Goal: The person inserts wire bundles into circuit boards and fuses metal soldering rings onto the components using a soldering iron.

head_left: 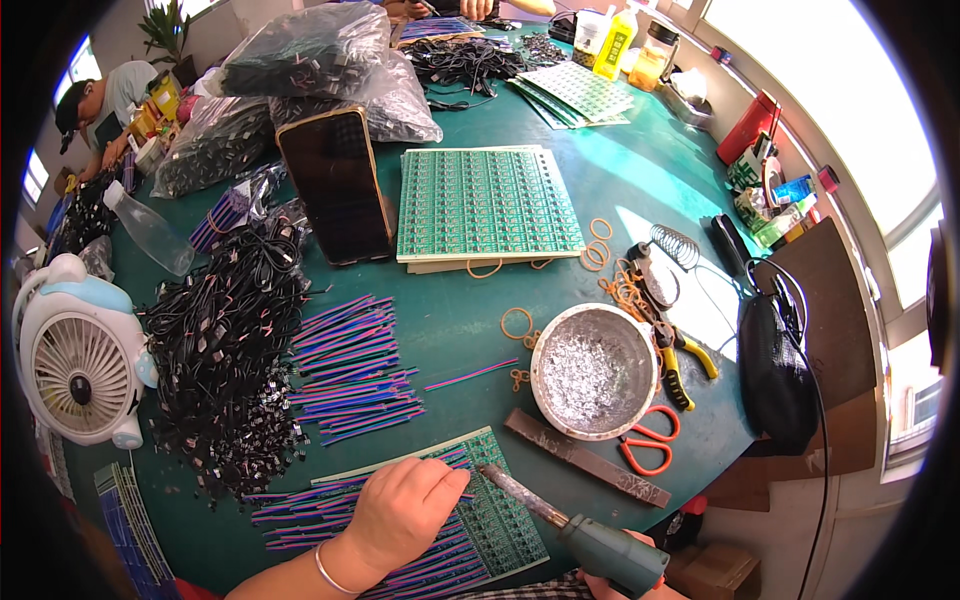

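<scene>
Right hand (603,588) was nearest, gripping the handle of a soldering iron (575,532), tip at a green circuit board (508,528) on the near edge of the table (460,410). Left hand (408,505) was over that board, fingertips bunched; couldn't tell if they pinched a wire. Purple-blue wires (425,572) lay across the board. To the right, a metal bar (585,458) sat beside a round bowl (600,433) with silvery residue inside; red-handled scissors (652,440) were just right. Left: black cables (225,350), more loose wires (345,350). Farther: clear plastic bottle (150,232) on its side, dark-screened phone (335,185), stacked boards (490,205). Far left, clear bags (305,50) held dark parts. Far right, a yellow bottle (614,42) bore a printed label; a jar (652,60) beside it held orange-yellow contents.
</scene>
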